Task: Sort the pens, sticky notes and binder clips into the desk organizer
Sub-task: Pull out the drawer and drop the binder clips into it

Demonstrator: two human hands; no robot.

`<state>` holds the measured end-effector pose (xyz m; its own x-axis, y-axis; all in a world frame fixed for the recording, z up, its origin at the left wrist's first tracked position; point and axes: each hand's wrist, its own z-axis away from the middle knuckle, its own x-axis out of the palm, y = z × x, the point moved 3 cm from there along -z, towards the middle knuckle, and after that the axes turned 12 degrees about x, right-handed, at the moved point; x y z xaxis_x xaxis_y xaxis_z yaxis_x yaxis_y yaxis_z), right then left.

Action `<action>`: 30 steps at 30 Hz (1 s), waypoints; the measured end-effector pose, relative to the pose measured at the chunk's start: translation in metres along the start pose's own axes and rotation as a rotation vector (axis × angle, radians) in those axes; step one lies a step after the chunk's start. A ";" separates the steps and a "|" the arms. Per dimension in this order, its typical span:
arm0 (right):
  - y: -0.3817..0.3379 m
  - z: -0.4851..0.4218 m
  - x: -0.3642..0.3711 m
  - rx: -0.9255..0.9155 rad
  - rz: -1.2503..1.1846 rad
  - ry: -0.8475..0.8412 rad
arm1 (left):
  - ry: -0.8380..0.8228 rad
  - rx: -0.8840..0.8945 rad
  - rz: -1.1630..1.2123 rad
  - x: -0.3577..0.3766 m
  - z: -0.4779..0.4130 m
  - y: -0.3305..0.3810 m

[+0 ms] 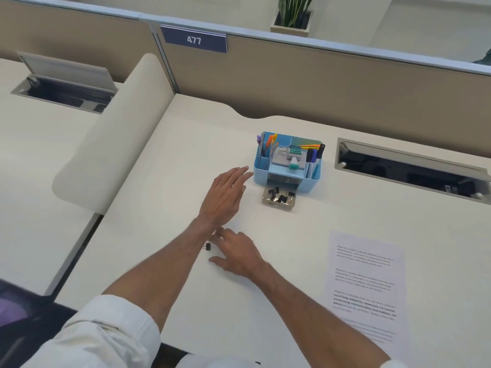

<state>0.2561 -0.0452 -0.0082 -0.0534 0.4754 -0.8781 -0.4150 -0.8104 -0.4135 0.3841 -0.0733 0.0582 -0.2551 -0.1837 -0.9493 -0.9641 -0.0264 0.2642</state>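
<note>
A light blue desk organizer (pixel 259 173) stands mid-desk, holding pens, markers and a sticky-note pad. Its clear drawer (pixel 279 205) is pulled out in front and holds several black binder clips. My left hand (pixel 225 193) hovers flat just left of the organizer, fingers straight and pointing at its corner. My right hand (pixel 236 254) lies low on the desk with fingers spread toward the left. One small black binder clip (pixel 207 246) lies on the desk just past its fingertips, beside my left forearm; the hand is not touching it.
A printed sheet of paper (pixel 368 285) lies at the right front. An open cable hatch (pixel 409 170) is sunk in the desk right of the organizer. A padded divider (pixel 111 139) borders the desk on the left, a partition panel behind.
</note>
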 end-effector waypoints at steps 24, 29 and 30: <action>0.125 0.024 -0.102 0.845 -0.282 0.643 | -0.083 0.033 0.043 0.006 -0.011 0.018; 0.130 0.009 -0.112 0.881 -0.236 0.571 | -0.079 0.033 0.041 0.008 -0.021 0.021; 0.130 0.008 -0.112 0.881 -0.231 0.568 | -0.082 0.035 0.036 0.009 -0.022 0.021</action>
<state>0.2011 -0.2014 0.0384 0.4456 0.1727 -0.8784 -0.8824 -0.0808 -0.4635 0.3629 -0.0973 0.0586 -0.2936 -0.1025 -0.9504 -0.9558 0.0132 0.2938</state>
